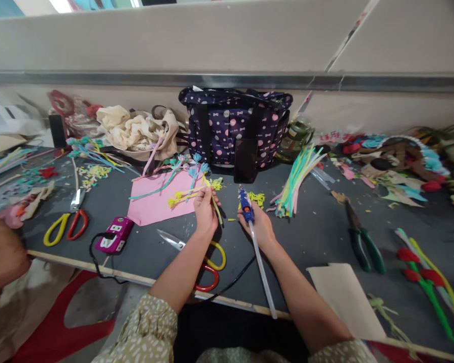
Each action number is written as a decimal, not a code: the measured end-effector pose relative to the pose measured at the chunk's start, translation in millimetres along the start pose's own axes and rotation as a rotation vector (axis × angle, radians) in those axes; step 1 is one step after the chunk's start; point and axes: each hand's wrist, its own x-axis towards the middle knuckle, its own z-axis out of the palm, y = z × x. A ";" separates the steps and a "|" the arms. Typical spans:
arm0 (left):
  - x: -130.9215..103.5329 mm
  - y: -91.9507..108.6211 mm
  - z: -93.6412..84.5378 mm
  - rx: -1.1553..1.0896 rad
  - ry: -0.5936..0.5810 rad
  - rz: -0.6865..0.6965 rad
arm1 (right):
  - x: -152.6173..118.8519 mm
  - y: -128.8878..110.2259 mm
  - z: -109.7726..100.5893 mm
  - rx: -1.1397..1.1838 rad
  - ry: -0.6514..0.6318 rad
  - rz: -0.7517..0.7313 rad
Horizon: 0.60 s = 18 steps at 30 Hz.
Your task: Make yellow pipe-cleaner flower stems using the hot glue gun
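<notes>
My left hand [206,214] pinches a yellow pipe cleaner [216,207] whose end points down toward the table. In my right hand [263,229] is a blue hot glue gun [245,201], its tip facing away from me and a long clear glue stick [263,269] running out of its back. Small yellow pieces [257,199] lie just beyond the glue gun. Left of my left hand, pipe-cleaner flowers with yellow heads [176,199] rest on a pink sheet [151,214]. Scissors with red and yellow handles [216,259] lie partly hidden beneath my left forearm.
Behind stand a dark patterned bag [219,126], a phone [245,161] and a bottle [297,136]. A pipe-cleaner bundle [298,181], pliers [363,242] and card [344,297] lie to the right. Leftward are more scissors [73,212], a purple power strip [116,235] and another person's arm [2,244].
</notes>
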 end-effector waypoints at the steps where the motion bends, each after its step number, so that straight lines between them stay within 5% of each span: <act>1: 0.1 0.1 0.2 -0.012 0.005 0.006 | -0.1 -0.1 1.8 -0.065 -0.024 -0.009; 18: -0.3 -0.4 -1.0 0.008 0.015 0.077 | -1.1 1.9 21.3 -0.585 -0.128 -0.149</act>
